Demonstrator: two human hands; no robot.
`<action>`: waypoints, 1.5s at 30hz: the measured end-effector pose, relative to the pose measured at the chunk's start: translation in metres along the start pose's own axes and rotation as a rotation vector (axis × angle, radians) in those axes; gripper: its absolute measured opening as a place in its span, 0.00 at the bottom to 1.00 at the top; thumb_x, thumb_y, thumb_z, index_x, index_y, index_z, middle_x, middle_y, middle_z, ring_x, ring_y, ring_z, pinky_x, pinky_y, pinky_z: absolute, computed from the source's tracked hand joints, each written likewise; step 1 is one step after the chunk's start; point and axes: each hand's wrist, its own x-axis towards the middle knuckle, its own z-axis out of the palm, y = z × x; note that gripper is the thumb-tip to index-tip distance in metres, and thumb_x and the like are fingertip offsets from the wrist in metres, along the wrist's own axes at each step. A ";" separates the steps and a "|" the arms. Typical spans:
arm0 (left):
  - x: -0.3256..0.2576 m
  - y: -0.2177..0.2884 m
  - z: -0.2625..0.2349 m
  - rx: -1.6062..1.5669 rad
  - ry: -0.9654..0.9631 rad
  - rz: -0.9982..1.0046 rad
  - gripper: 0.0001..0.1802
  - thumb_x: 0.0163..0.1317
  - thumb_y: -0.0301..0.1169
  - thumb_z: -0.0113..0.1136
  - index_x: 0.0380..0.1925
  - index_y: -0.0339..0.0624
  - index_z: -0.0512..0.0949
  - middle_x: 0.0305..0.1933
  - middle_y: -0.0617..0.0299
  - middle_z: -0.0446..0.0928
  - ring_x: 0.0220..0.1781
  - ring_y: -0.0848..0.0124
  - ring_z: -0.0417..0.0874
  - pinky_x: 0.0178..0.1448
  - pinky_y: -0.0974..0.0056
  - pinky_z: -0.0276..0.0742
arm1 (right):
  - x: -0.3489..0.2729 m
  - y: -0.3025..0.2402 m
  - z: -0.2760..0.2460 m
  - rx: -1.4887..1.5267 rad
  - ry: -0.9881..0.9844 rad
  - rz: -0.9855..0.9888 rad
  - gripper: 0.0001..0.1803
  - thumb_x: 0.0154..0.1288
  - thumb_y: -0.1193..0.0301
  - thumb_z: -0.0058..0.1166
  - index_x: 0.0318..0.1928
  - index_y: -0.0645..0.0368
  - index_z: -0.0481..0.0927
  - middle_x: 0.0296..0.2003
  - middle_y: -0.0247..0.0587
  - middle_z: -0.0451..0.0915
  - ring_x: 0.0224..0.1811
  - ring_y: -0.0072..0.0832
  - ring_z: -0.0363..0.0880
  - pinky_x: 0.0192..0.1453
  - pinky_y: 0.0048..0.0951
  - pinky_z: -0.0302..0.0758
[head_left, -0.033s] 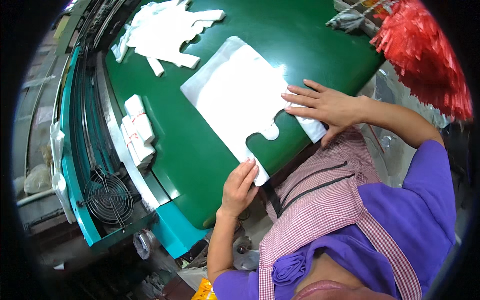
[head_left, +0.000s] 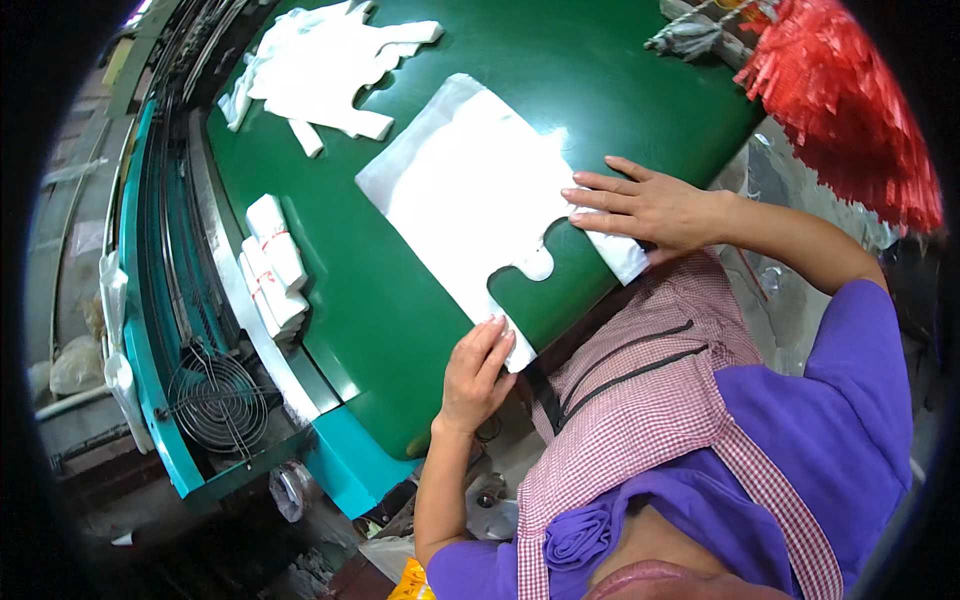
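Observation:
A flat stack of white plastic carrier bags (head_left: 470,175), with a scooped cut-out between two handles, lies on the green table top (head_left: 400,330). My left hand (head_left: 474,378) is closed at the end of the left handle, fingers together over its edge; the thumb is mostly hidden. On the right handle, my right hand (head_left: 665,212) rests with its fingers spread flat and its thumb near the handle's end. A small tab hangs in the cut-out between the hands.
More white bags (head_left: 320,70) lie heaped at the far left of the table. White rolled bundles with red ties (head_left: 272,262) sit along its left edge, beside a teal machine frame (head_left: 355,465) and a wire coil guard (head_left: 218,400). Red plastic strips (head_left: 850,110) hang at the far right.
My right thumb has drawn in toward the end of the right handle. The left hand stays at its handle, and the bags look nearly unmoved.

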 end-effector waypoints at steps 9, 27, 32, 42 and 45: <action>0.105 -0.014 0.005 -0.191 0.248 -0.447 0.09 0.66 0.28 0.53 0.39 0.34 0.78 0.23 0.47 0.77 0.25 0.50 0.80 0.31 0.55 0.75 | 0.033 0.004 -0.004 0.447 0.237 -0.107 0.14 0.62 0.72 0.54 0.49 0.57 0.76 0.53 0.47 0.74 0.61 0.42 0.70 0.62 0.44 0.68; 0.102 -0.017 0.019 -0.078 0.087 -0.348 0.08 0.60 0.23 0.56 0.40 0.37 0.79 0.35 0.54 0.81 0.32 0.59 0.80 0.39 0.61 0.77 | 0.110 0.006 0.000 0.159 0.223 0.095 0.28 0.70 0.61 0.47 0.63 0.67 0.67 0.67 0.56 0.61 0.72 0.46 0.56 0.73 0.43 0.55; 0.122 -0.048 0.006 -0.168 0.221 -0.511 0.11 0.57 0.26 0.63 0.41 0.36 0.79 0.42 0.52 0.79 0.32 0.62 0.80 0.37 0.60 0.76 | 0.107 -0.012 0.021 -0.011 0.364 -0.028 0.36 0.64 0.51 0.52 0.60 0.70 0.68 0.64 0.61 0.64 0.70 0.51 0.58 0.71 0.47 0.58; 0.114 -0.010 0.006 0.381 -0.055 -0.248 0.22 0.46 0.26 0.65 0.45 0.39 0.75 0.42 0.56 0.75 0.44 0.55 0.77 0.46 0.54 0.75 | 0.059 -0.050 0.034 0.518 0.694 -0.205 0.30 0.59 0.69 0.60 0.62 0.62 0.68 0.62 0.54 0.67 0.65 0.49 0.66 0.66 0.44 0.66; 0.117 -0.033 0.005 0.191 0.035 -0.256 0.17 0.47 0.24 0.64 0.41 0.39 0.77 0.41 0.56 0.76 0.44 0.54 0.77 0.46 0.56 0.75 | 0.034 -0.071 0.042 1.693 0.378 0.200 0.33 0.66 0.63 0.58 0.65 0.68 0.63 0.58 0.54 0.72 0.59 0.36 0.74 0.61 0.33 0.72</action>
